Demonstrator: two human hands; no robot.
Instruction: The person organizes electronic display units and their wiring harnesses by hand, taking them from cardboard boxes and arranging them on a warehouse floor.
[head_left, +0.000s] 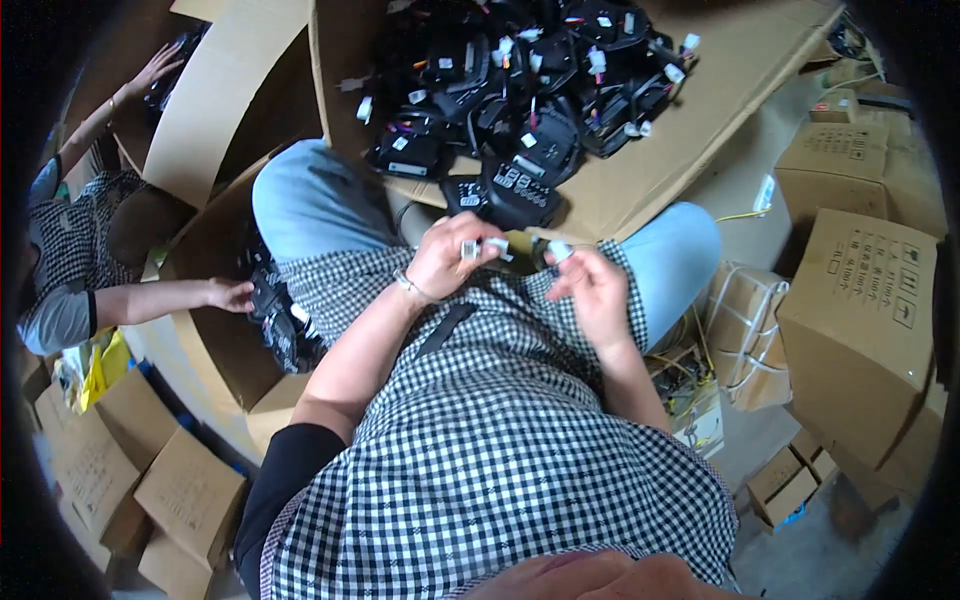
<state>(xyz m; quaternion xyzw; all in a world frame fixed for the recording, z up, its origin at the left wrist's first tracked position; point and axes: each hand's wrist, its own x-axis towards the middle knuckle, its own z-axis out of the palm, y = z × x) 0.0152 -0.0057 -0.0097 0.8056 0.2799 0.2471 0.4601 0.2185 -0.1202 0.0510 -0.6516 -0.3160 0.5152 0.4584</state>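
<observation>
My left hand (447, 258) is closed over my lap, pinching a small white plastic connector (470, 248). Another white piece (497, 245) sticks out beside its fingertips. To the right, my right hand (595, 295) is closed with a small white piece (559, 250) at its fingertips, perhaps also a connector. Between the hands shows an olive-yellow thing (522, 250) whose kind I cannot make out. Just beyond my hands, a black plastic unit with printed markings (520, 195) lies at the cardboard's near edge, in front of a pile of similar black units (530, 90) with wires and white plugs.
The pile lies on a large cardboard sheet (690, 130). An open carton (215, 350) with black units stands at my left, where a co-worker's hand (232, 294) reaches in. Cartons (860, 320) stack up at right; open boxes (190, 490) stand lower left.
</observation>
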